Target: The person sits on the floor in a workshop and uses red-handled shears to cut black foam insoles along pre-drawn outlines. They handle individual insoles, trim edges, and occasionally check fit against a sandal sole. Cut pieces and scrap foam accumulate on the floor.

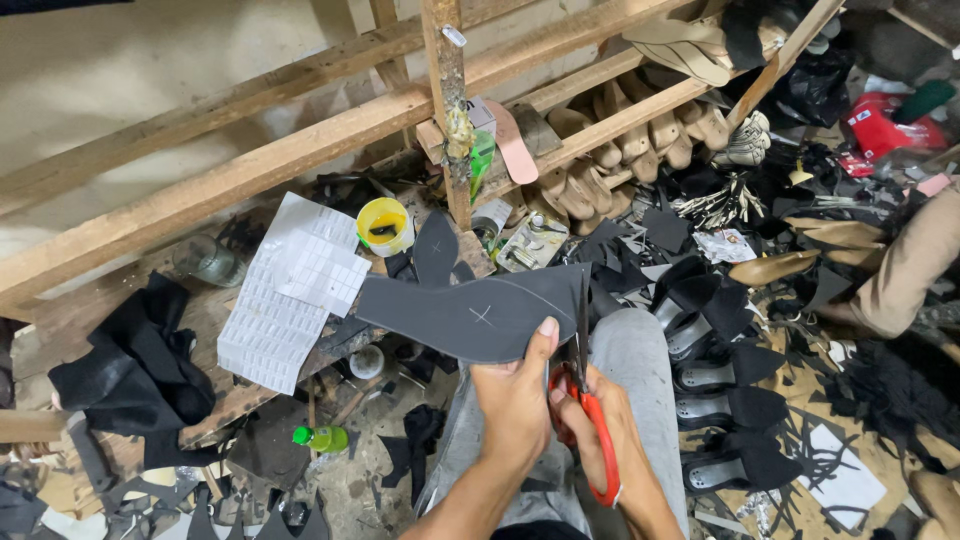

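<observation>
- Left hand [515, 400]: fingers pinch the near edge of the dark grey cut-out sheet [470, 312], held up over my lap, just right of the worktop [215, 320].
- Right hand [590, 425]: fingers clenched through red-handled scissors [585, 400].
- Blades at the sheet's right end; probably mid-cut, contact unclear.
- Yellow cup [384, 226] far left of the sheet.

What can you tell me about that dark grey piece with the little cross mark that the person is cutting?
The dark grey piece is a flat, thin sheet, like leather or rubber, cut to a long curved outline with a small pale cross near its middle. It is held about level above the lap. The left hand pinches its lower edge, thumb on top. The red-handled scissors in the right hand bite into its right end.
</observation>
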Tool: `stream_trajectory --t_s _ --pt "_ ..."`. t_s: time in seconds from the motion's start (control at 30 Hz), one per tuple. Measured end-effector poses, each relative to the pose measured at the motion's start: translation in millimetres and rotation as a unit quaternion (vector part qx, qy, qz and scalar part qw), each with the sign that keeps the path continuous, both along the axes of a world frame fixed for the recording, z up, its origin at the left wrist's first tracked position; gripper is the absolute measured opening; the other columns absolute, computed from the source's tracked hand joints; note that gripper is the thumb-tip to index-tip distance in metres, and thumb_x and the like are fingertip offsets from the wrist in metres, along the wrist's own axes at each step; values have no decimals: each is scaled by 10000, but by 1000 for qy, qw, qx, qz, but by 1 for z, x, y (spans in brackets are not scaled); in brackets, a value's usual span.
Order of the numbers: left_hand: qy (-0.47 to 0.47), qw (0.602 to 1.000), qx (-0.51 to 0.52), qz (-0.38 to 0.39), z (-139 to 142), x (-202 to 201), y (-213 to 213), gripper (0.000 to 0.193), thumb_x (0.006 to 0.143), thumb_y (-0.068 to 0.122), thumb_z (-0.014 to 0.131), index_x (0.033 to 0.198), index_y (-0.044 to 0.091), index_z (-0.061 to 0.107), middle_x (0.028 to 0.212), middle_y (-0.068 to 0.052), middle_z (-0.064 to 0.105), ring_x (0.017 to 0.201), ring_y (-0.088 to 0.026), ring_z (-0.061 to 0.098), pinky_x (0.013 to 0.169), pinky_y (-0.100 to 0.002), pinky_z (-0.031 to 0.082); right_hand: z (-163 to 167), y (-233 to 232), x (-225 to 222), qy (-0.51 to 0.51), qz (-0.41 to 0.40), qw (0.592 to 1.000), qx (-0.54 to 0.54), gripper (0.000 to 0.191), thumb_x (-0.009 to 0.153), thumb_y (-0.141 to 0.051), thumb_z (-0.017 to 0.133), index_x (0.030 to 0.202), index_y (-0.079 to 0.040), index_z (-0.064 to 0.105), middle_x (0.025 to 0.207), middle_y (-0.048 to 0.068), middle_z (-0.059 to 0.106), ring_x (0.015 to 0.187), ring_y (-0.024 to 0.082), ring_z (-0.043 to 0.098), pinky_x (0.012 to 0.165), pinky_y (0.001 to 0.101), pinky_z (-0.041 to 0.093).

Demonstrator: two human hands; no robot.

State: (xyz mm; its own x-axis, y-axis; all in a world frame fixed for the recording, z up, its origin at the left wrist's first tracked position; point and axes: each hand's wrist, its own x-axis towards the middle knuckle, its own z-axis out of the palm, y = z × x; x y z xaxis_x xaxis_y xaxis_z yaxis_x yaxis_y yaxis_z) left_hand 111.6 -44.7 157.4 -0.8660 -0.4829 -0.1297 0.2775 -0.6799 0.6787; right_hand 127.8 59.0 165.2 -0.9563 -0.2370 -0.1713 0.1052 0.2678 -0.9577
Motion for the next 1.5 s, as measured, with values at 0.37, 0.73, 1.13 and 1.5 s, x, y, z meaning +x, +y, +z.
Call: stream_trajectory --t_s 0.37,0.73,1.13,1.5 --pt "24 996 11 -82 -13 -29 -14 224 887 -72 723 1083 11 650 1021 -48 693 900 -125 678 825 -284 573 -5 15 -22 -35 21 999 27 301 910 -287 578 792 -10 583 562 75 578 466 163 569 461 310 460" --pt "50 991 -24 -121 -18 -35 -17 168 903 -42 744 1055 8 689 999 -48 719 888 -128 688 819 -298 576 -2 20 -28 -26 27 999 5 307 917 -317 570 823 -25 571 581 70 570 498 174 562 492 322 460" --pt "31 979 -73 -188 -14 -43 -34 165 891 -6 759 1034 15 680 958 -35 705 851 -116 676 796 -301 581 1 24 -29 -37 30 999 -15 299 911 -300 586 801 -22 587 553 49 541 455 149 531 447 303 442" --pt "18 963 -115 -242 -8 -51 -49 184 883 12 759 1051 -3 686 965 -59 716 850 -146 700 792 -346 618 5 30 -30 -37 41 998 33 326 920 -291 600 729 -29 564 508 32 506 397 134 494 400 291 414"
